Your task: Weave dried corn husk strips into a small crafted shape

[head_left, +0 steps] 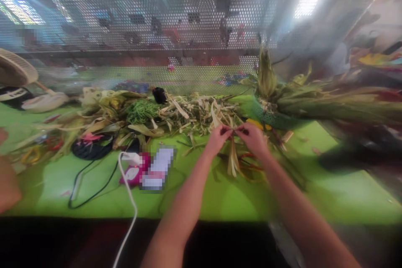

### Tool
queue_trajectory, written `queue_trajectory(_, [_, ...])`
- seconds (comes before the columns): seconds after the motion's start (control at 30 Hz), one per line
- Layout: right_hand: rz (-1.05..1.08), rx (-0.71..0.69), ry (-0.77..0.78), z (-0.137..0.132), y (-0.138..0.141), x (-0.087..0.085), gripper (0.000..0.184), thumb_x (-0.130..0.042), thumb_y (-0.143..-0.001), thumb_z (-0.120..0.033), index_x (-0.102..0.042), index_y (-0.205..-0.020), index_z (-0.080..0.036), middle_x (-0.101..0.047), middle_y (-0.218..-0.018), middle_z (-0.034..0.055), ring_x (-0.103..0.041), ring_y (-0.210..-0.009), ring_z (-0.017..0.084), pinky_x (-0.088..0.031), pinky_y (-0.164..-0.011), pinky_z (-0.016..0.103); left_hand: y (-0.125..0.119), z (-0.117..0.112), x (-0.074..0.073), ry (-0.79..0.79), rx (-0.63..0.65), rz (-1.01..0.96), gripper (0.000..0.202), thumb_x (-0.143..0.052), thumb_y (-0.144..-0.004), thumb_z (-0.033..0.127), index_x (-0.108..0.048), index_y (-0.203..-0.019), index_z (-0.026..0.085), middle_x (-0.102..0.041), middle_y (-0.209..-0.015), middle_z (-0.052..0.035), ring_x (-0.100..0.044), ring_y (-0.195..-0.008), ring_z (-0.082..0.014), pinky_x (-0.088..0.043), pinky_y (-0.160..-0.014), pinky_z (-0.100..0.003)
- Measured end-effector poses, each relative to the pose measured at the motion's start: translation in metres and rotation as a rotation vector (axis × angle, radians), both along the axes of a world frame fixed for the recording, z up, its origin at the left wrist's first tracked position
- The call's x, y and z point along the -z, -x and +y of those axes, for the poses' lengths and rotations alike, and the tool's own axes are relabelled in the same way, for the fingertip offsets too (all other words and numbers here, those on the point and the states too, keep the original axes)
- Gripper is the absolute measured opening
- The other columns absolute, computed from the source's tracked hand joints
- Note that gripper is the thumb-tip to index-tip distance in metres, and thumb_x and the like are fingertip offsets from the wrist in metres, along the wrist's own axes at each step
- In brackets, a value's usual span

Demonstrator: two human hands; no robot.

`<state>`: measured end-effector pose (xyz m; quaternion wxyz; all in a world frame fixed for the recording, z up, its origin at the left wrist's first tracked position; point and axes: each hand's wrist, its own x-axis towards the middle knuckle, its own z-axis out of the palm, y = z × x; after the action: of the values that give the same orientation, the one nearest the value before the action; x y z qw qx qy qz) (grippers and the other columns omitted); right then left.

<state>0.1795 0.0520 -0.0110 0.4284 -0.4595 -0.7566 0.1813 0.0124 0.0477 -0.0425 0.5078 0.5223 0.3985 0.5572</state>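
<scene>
Holds both forearms point(190, 190) forward, converging; pinches one pale husk strip point(233, 160) with left hand point(219, 137) and right hand point(253, 137), close together. Tallies one fan point(15, 69), one white cable point(135, 209).

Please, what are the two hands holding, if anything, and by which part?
The left hand and right hand appear to pinch pale, dry, flat leaf strips together, at the top of their hanging part; the exact grip is too blurred.
</scene>
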Motion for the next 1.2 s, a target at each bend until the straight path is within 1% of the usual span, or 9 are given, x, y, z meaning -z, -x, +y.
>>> queue_trajectory(0.1, [-0.011,-0.062,-0.017,-0.002,0.002,-0.002,0.009,-0.062,-0.081,-0.025,-0.065,-0.076,-0.018,-0.061,-0.078,0.0034,-0.054,-0.071,0.016,-0.042,-0.066,0.028,0.0,0.002,0.001,0.027,-0.008,-0.058,0.026,-0.074,-0.071,0.034,-0.058,-0.079,0.015,-0.059,-0.068,0.0023,-0.057,-0.062,-0.0105,-0.046,-0.067,-0.026])
queue_trajectory(0.23, [0.018,-0.155,0.027,-0.001,0.002,-0.001,0.011,-0.062,-0.081,-0.027,-0.064,-0.075,-0.019,-0.059,-0.077,0.002,-0.055,-0.072,0.016,-0.044,-0.066,0.027,0.001,0.0,-0.001,0.066,-0.037,-0.095,0.025,-0.076,-0.064,0.028,-0.06,-0.076,0.014,-0.061,-0.065,0.002,-0.057,-0.061,-0.0101,-0.046,-0.067,-0.026])
queue_trajectory(0.33, [0.129,-0.151,0.111,0.002,0.001,0.005,0.013,-0.062,-0.081,-0.029,-0.068,-0.088,-0.019,-0.064,-0.086,0.0029,-0.06,-0.076,0.016,-0.047,-0.07,0.028,0.001,-0.002,-0.003,0.053,-0.079,-0.043,0.021,-0.076,-0.062,0.022,-0.061,-0.075,0.014,-0.061,-0.064,0.0027,-0.055,-0.06,-0.0089,-0.044,-0.065,-0.024])
queue_trajectory(0.43, [0.205,-0.167,0.168,0.007,0.003,0.013,0.024,-0.06,-0.079,-0.025,-0.069,-0.101,-0.021,-0.07,-0.097,0.004,-0.065,-0.085,0.018,-0.05,-0.08,0.031,0.002,-0.003,-0.005,-0.002,-0.107,0.053,0.017,-0.074,-0.064,0.019,-0.063,-0.076,0.014,-0.062,-0.067,0.0017,-0.054,-0.062,-0.0089,-0.043,-0.064,-0.023])
queue_trajectory(0.5, [0.205,-0.172,0.182,0.008,0.005,0.017,0.025,-0.059,-0.077,-0.022,-0.071,-0.099,-0.021,-0.072,-0.096,0.0037,-0.067,-0.088,0.019,-0.05,-0.084,0.033,0.001,-0.003,-0.005,-0.048,-0.119,0.109,0.014,-0.072,-0.066,0.018,-0.065,-0.077,0.014,-0.064,-0.071,0.0002,-0.056,-0.065,-0.0099,-0.044,-0.065,-0.023])
queue_trajectory(0.7, [0.253,-0.061,0.283,0.003,0.01,0.014,0.018,-0.067,-0.071,-0.029,-0.073,-0.086,-0.019,-0.075,-0.082,0.0042,-0.069,-0.076,0.02,-0.053,-0.075,0.033,-0.002,-0.005,-0.006,-0.178,-0.214,0.242,0.012,-0.067,-0.072,0.012,-0.067,-0.083,0.016,-0.068,-0.078,-0.0021,-0.062,-0.073,-0.0132,-0.049,-0.075,-0.028])
queue_trajectory(0.9, [0.254,-0.057,0.309,0.003,0.012,0.018,0.018,-0.067,-0.072,-0.03,-0.073,-0.084,-0.018,-0.075,-0.082,0.004,-0.068,-0.076,0.02,-0.052,-0.075,0.032,-0.004,-0.009,-0.007,-0.291,-0.353,0.491,0.019,-0.059,-0.076,0.006,-0.069,-0.088,0.017,-0.07,-0.086,-0.0065,-0.063,-0.079,-0.017,-0.049,-0.079,-0.031])
queue_trajectory(1.1, [0.357,-0.108,0.296,0.003,0.012,0.021,0.02,-0.062,-0.075,-0.029,-0.068,-0.091,-0.018,-0.071,-0.077,0.0017,-0.067,-0.07,0.017,-0.052,-0.073,0.031,-0.008,-0.013,-0.008,-0.321,-0.372,0.499,0.018,-0.056,-0.078,0.006,-0.067,-0.085,0.018,-0.067,-0.086,-0.0059,-0.06,-0.08,-0.017,-0.048,-0.078,-0.029])
queue_trajectory(1.2, [0.347,-0.094,0.289,0.003,0.012,0.019,0.024,-0.059,-0.075,-0.028,-0.07,-0.095,-0.019,-0.072,-0.079,0.0016,-0.066,-0.07,0.017,-0.052,-0.072,0.03,-0.009,-0.015,-0.01,-0.356,-0.357,0.478,0.018,-0.055,-0.079,0.005,-0.067,-0.084,0.018,-0.064,-0.088,-0.0059,-0.059,-0.084,-0.0172,-0.047,-0.08,-0.029])
